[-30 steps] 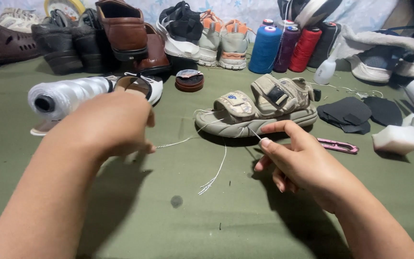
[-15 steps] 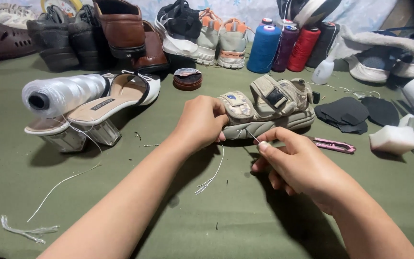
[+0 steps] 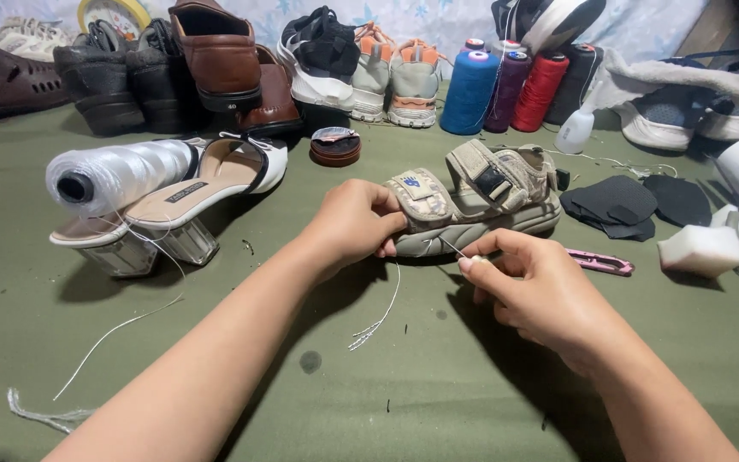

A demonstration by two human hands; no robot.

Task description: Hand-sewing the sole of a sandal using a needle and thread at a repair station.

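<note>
Head view, centre of the frame: a beige strap sandal [image 3: 472, 201] lies on the green cloth [image 3: 369, 402]. Left hand [image 3: 354, 224] grips its toe end, fingers closed on the sole edge. Right hand [image 3: 528, 282] pinches what looks like a needle with white thread [image 3: 382, 312]. It's probably light and bendy; best held by the firmer sole.

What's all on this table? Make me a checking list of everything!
Surface: green cloth table, small dark spot.
Job's things: beige strapped sandal; white thread hanging from it; thin needle.
Clutter: white thread spool on a white clear-heeled shoe, blue, purple and red thread cones, black sole pieces, pink cutter, round tin.
Hands: left hand grips the sandal's toe; right hand pinches the needle.
Cables: nothing seen.
Surroundings: row of shoes at the back.
</note>
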